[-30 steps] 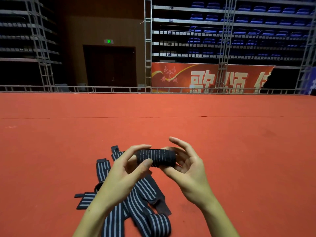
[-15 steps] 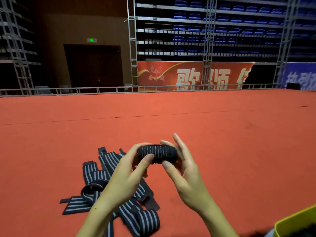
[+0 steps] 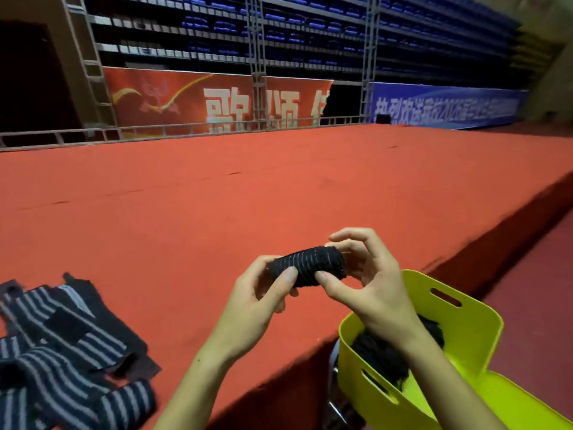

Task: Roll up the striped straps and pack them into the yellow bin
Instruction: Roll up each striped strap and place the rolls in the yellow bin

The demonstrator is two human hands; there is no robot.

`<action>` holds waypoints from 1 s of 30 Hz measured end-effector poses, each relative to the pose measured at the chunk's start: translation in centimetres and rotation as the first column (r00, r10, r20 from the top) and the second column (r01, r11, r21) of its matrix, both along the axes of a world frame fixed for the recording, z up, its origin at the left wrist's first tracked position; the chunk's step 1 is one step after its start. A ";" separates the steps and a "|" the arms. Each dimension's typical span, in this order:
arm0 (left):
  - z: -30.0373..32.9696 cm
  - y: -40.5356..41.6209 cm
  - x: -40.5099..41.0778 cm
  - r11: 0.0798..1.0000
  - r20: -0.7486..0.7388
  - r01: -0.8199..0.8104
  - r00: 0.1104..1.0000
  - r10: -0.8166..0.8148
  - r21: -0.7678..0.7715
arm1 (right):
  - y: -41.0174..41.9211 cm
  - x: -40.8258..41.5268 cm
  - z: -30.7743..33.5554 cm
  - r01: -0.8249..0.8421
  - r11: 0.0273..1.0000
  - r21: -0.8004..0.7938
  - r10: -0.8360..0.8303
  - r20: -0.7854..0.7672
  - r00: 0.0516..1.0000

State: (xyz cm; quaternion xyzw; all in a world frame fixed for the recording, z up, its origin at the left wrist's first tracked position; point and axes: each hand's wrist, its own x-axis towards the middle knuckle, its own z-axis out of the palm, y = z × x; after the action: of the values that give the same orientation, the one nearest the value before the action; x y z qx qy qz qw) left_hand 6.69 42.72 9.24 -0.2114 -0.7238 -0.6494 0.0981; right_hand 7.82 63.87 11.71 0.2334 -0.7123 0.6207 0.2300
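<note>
Both hands hold a rolled black strap with thin grey stripes (image 3: pixel 307 265) in the air above the red platform. My left hand (image 3: pixel 254 308) grips its left end with thumb on top. My right hand (image 3: pixel 369 283) pinches the right end with thumb and curled fingers. The yellow bin (image 3: pixel 459 330) sits below and right of my right hand, off the platform's edge, with dark rolled straps (image 3: pixel 381 355) inside. A heap of loose striped straps (image 3: pixel 62 352) lies at the lower left on the platform.
The red carpeted platform (image 3: pixel 248 197) stretches ahead; its right edge (image 3: pixel 465 262) drops to a lower dark red floor. A metal rail and trusses stand at the far side, with banners and tiered blue seats behind.
The view has swung right, bringing the yellow bin fully into sight. Both hands carried the rolled strap to the right, toward the bin, and the loose heap now lies far left.
</note>
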 end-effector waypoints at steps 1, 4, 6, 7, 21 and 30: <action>-0.6 1.7 -0.5 1.000 0.008 0.027 1.000 -0.027 -0.005 | 1.9 0.2 -0.4 0.038 0.999 0.024 -0.038 0.006 0.999; -2.9 6.4 -1.9 0.996 0.034 0.075 0.997 -0.073 -0.058 | 7.5 0.5 -2.0 0.163 0.981 0.105 -0.166 0.027 0.986; -4.6 9.1 -2.8 0.991 0.030 0.070 0.997 -0.067 -0.115 | 10.9 0.8 -3.2 0.260 0.946 0.192 -0.273 0.045 0.961; -5.6 10.2 -3.1 0.985 0.019 0.062 0.998 -0.060 -0.159 | 12.4 0.9 -4.0 0.297 0.921 0.251 -0.320 0.055 0.946; -13.9 17.2 -4.1 0.841 -0.204 -0.169 0.976 0.071 -0.515 | 24.2 -4.7 -12.6 0.053 0.345 0.937 -0.659 0.202 0.724; -14.2 17.9 -4.5 0.811 -0.224 -0.221 0.968 0.115 -0.542 | 24.2 -9.5 -15.2 -0.193 0.234 0.953 -0.718 0.303 0.626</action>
State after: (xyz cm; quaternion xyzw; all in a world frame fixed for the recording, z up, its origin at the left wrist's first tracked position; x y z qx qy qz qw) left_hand 2.22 60.62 -5.01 -0.2236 -0.8869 -0.3739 0.1536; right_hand -1.70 88.09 -3.48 -0.0824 -0.9858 0.0515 -0.1367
